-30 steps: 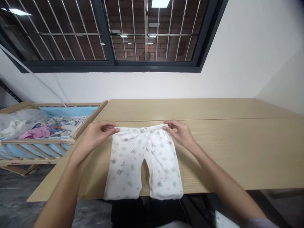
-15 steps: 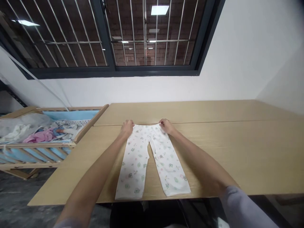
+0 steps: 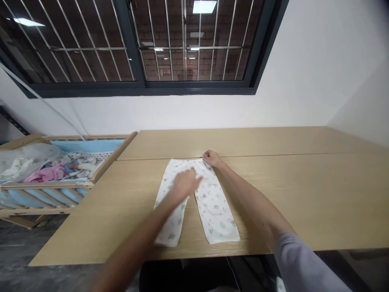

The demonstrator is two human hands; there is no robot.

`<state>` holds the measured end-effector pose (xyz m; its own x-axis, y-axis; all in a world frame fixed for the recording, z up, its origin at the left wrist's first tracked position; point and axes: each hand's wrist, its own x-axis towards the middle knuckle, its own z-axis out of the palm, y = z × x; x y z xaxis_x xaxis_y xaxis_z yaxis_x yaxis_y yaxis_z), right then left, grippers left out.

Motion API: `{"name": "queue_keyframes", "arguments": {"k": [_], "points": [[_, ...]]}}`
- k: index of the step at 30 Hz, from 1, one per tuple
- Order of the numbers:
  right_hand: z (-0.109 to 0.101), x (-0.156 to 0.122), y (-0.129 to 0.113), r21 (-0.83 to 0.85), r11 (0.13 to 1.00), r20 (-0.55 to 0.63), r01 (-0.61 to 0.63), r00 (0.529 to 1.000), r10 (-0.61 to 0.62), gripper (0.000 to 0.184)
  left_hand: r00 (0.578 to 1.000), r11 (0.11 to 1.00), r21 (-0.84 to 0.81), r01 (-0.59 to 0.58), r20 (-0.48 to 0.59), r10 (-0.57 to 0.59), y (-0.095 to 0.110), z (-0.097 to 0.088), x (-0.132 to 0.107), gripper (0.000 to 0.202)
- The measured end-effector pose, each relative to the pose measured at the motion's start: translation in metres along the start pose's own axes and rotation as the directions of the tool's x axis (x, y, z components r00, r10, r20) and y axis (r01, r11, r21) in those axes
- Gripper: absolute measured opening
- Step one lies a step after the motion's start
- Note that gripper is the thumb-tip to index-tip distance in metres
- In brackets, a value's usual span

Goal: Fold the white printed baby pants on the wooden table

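A pair of small white trousers (image 3: 216, 207) with a faint green and pink animal print lies flat on the wooden table, waistband away from me and legs spread towards me. My right hand (image 3: 212, 158) pinches the right corner of the waistband. Above the crotch and upper legs is my left hand (image 3: 186, 182), smeared by motion. Its fingers are too blurred to read, and whether it touches the cloth cannot be made out. My left forearm covers part of the left trouser leg.
The light wooden table (image 3: 288, 194) spans the view, with a seam near its back. To the left stands a wooden cot (image 3: 45, 185) with blue lining, holding a heap of clothes (image 3: 50, 172). A barred window (image 3: 194, 85) is set in the white wall behind.
My left hand has let go of the waistband's left corner and moved right and towards me, over the trousers. My right hand stays at its corner. The trouser hems lie slightly farther from the table's front edge.
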<state>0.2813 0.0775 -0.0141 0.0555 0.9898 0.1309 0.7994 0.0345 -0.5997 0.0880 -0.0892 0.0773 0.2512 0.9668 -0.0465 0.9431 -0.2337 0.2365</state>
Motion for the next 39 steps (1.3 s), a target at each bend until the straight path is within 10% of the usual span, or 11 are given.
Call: {"name": "queue_keyframes", "arguments": {"k": [6,15,26,33,39], "points": [[-0.006,-0.001,0.003,-0.017,0.999,0.056,-0.052,0.997,0.053,0.017,0.913,0.945,-0.148,-0.293,0.249,0.322,0.072,0.064,-0.103,0.068],[-0.013,-0.004,-0.008,-0.035,0.998,0.062,-0.054,0.997,0.056,0.013,0.919,0.934,-0.172,-0.314,0.193,0.344,0.074,0.075,-0.112,0.037],[-0.011,0.009,-0.081,0.04,0.999,0.055,0.0,0.998,-0.002,0.024,0.997,0.865,-0.5,-0.043,-0.079,0.004,-0.006,0.027,-0.152,0.041],[0.044,0.006,-0.134,0.077,0.997,0.04,0.01,0.999,-0.013,0.024,0.964,0.832,-0.515,0.207,-0.038,-0.263,-0.077,0.021,-0.192,0.049],[0.088,0.0,-0.163,0.022,0.999,0.033,-0.025,0.999,0.025,0.023,0.926,0.847,-0.41,0.339,-0.016,-0.378,-0.097,0.031,-0.198,0.047]]}}
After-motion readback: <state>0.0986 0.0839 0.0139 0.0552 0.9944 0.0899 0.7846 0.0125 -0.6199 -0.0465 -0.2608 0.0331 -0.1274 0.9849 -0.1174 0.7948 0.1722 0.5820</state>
